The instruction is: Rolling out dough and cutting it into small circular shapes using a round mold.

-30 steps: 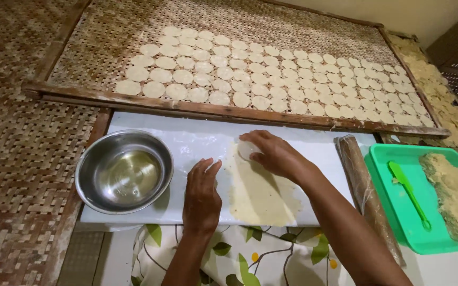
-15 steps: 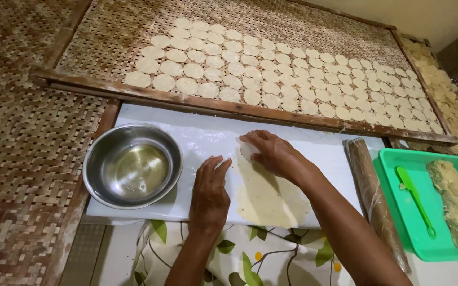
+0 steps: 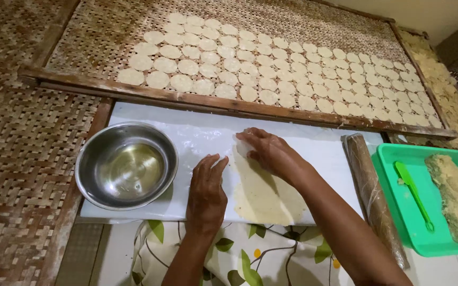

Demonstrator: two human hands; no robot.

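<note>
The left hand (image 3: 206,190) lies flat, fingers together, on the white board (image 3: 324,153) just beside the rolled dough sheet (image 3: 263,193), whose top edge the right hand (image 3: 269,152) presses near the steel bowl (image 3: 126,165)

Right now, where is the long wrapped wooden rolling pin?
In the head view, the long wrapped wooden rolling pin lies right of the white board, against the green plastic tray, beyond the right hand.
</note>
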